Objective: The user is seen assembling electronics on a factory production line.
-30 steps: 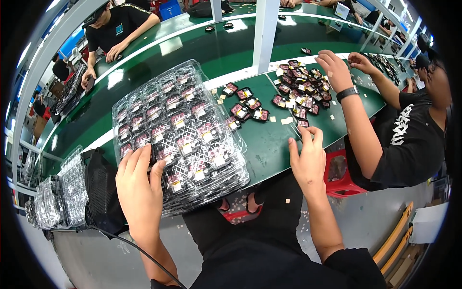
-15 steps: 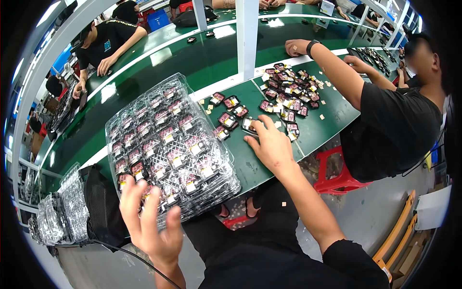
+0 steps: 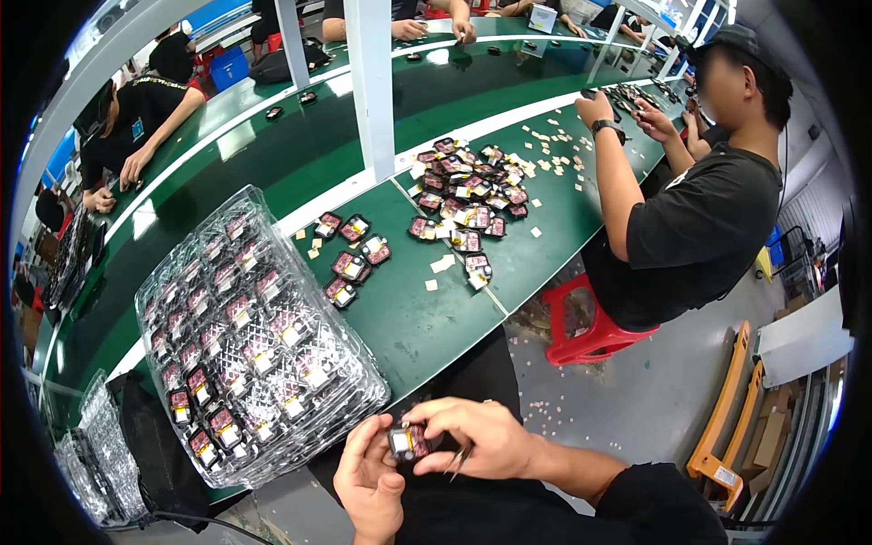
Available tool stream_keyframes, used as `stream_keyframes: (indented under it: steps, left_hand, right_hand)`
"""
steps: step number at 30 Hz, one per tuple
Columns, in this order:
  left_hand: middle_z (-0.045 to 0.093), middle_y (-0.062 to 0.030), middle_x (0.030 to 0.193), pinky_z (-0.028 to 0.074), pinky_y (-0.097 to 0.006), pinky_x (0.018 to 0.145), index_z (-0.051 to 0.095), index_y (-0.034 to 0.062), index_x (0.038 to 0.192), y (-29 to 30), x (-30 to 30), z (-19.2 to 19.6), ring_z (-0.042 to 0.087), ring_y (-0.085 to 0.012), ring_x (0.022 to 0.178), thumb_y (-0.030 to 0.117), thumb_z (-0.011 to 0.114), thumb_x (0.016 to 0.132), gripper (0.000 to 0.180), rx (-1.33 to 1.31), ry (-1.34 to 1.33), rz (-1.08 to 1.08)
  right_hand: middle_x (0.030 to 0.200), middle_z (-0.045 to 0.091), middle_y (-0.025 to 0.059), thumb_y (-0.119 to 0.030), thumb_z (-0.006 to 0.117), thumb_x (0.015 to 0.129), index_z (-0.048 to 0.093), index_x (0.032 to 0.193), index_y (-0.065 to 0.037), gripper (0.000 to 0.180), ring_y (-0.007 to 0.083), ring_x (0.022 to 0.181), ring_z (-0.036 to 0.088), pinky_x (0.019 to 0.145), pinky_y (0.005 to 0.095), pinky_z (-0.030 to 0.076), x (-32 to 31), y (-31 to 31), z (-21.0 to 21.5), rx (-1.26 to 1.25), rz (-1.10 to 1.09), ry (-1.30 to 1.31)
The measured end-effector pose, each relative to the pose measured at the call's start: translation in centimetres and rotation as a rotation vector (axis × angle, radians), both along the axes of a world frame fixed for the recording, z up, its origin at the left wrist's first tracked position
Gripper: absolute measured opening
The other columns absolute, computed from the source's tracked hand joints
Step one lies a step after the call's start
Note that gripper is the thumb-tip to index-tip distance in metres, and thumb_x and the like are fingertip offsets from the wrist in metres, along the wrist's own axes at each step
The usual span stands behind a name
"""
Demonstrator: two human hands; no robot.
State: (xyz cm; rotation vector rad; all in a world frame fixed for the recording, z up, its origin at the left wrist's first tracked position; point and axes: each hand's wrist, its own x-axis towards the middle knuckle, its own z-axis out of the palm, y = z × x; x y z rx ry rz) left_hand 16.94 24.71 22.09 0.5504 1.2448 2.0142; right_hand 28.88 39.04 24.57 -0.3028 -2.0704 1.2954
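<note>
Your right grip (image 3: 486, 440) is closed on a small black-framed module (image 3: 407, 442), thumb and fingertips at its right side, while your left grip (image 3: 371, 477) is cupped around the left edge with its thumb apart below; whether the left one bears any weight, I cannot tell. You have the module just off the near edge of the green counter (image 3: 409, 320), above your lap, its maroon face, white label and yellow strip showing. A thin dark pointed tool (image 3: 461, 457) sticks out from under your right fingers, its exact kind unclear. To your left, a stack of clear plastic trays (image 3: 363, 377) lies slanted on the counter, similar modules sitting in rows in the top one, with four near its near-left corner showing darker and sharper than the rest. Just beside the trays' right side lie five loose modules (image 3: 351, 266), and farther right a heaped pile of modules (image 3: 472, 188) spreads over a seam in the counter. Small beige squares (image 3: 431, 285) are scattered around that pile and across the floor (image 3: 581, 400). At your right, a co-worker (image 3: 690, 195) in black sits on a red stool (image 3: 595, 338).
</note>
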Motion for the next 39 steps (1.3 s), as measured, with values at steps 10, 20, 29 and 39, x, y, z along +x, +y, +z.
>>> stream_keyframes:
  steps: [10, 20, 29, 39]
  left_hand:
    - [0.062, -0.0159, 0.127, 0.050, -0.035, 0.102, 0.062, -0.0090, 0.125, -1.1, -0.5, 0.2, 0.061, -0.0236, 0.117, 0.042, 0.090, 0.080, 0.074, -0.009, -0.211, -0.045]
    - [0.058, -0.0152, 0.133, 0.049, -0.037, 0.106, 0.059, -0.0085, 0.134, -1.4, -0.7, 0.4, 0.063, -0.0260, 0.122, 0.028, 0.090, 0.082, 0.071, 0.088, -0.303, -0.038]
    - [0.056, -0.0134, 0.134, 0.048, -0.037, 0.107, 0.058, -0.0086, 0.135, -1.8, -0.9, 0.2, 0.061, -0.0252, 0.123, 0.025, 0.089, 0.083, 0.069, 0.062, -0.268, -0.088]
    - [0.053, -0.0146, 0.137, 0.048, -0.039, 0.108, 0.057, -0.0099, 0.137, -1.8, -1.2, 0.3, 0.062, -0.0289, 0.124, 0.024, 0.088, 0.085, 0.070, 0.090, -0.232, -0.120]
  right_hand:
    - [0.123, 0.060, 0.0152, -0.035, 0.090, 0.080, 0.057, 0.116, -0.002, 0.058, 0.0102, 0.060, 0.049, 0.054, 0.0253, 0.046, -0.4, -2.3, 0.5, -0.042, 0.064, -0.071]
    - [0.092, 0.065, 0.0075, -0.004, 0.085, 0.074, 0.074, 0.105, -0.002, 0.032, 0.0204, 0.062, 0.061, 0.053, 0.0313, 0.049, -0.4, -1.2, -0.3, 0.554, -0.176, -0.100]
    - [0.087, 0.065, 0.0079, 0.001, 0.085, 0.070, 0.075, 0.100, 0.000, 0.032, 0.0190, 0.059, 0.059, 0.051, 0.0292, 0.046, -0.7, -1.5, -0.7, 0.665, -0.182, -0.052]
    - [0.087, 0.067, 0.0069, -0.002, 0.084, 0.074, 0.075, 0.099, -0.003, 0.026, 0.0183, 0.061, 0.063, 0.051, 0.0294, 0.048, -0.6, -1.0, -0.4, 0.398, -0.115, -0.060]
